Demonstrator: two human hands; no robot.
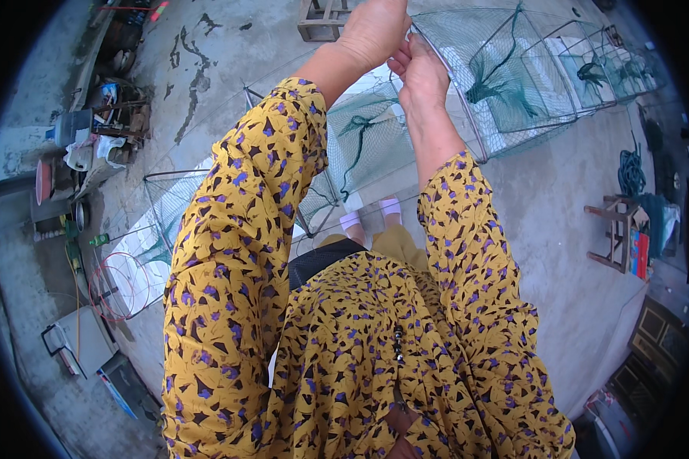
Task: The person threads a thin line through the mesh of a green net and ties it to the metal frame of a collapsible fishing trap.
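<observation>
A long folding net trap [528, 69] of green mesh on thin dark metal frames stretches from the upper right to the lower left in front of me. Both my hands are raised together at the upper end of one of its frames. My left hand [371, 37] is closed, its fingertips partly hidden behind the hand and near the picture's top edge. Just below it and to the right, my right hand [423, 76] has its fingers curled in against the mesh beside the frame bar. What either hand pinches is too small or hidden to make out.
A wooden stool [321, 21] stands beyond the trap. At the right, another wooden stool [618, 229] sits below a coil of green rope [630, 172]. A cluttered rack [126, 115] and a pink basin [44, 180] line the left. White sheets lie beneath the trap.
</observation>
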